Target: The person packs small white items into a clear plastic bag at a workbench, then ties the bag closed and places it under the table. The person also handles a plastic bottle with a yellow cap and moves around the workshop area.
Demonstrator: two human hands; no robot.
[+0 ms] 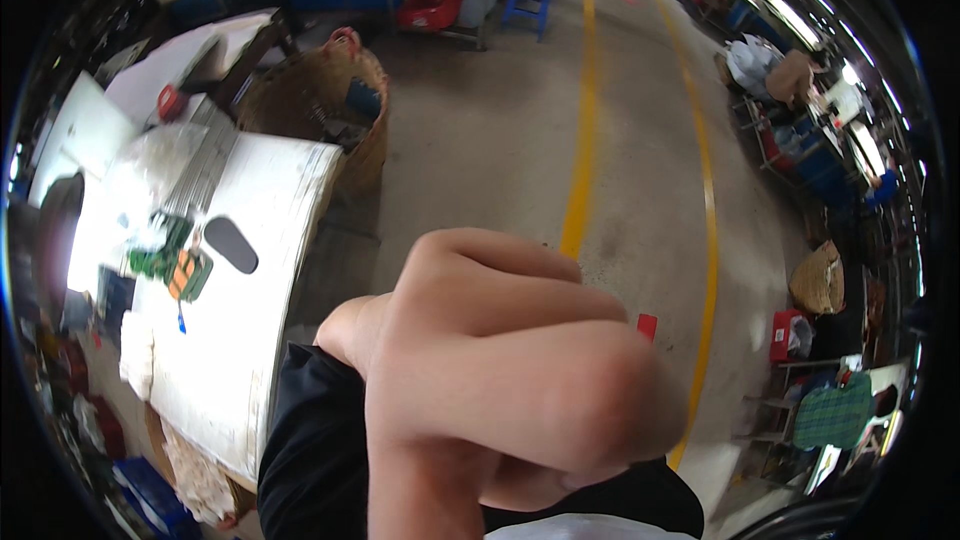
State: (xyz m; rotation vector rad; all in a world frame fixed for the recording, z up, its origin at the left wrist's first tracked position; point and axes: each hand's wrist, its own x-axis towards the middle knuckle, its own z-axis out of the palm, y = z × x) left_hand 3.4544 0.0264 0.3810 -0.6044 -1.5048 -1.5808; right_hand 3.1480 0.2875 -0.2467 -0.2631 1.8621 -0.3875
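My left hand is raised very close to the view, back of the hand showing, with its fingers curled in and closed. Whatever the fingers may hold is hidden. Behind its wrist, a patch of bare skin meets black cloth; I cannot tell whether it is a knee or part of an arm. My right hand is not seen. Left of the hand stands a white-topped table. On it lie a dark grey sole-shaped piece, a green and orange strap-like item and a clear plastic bag.
A large woven basket stands beyond the table. Yellow lines run along the concrete floor. Farther off are a blue stool and a red bin. People work at benches along the right, near a red crate.
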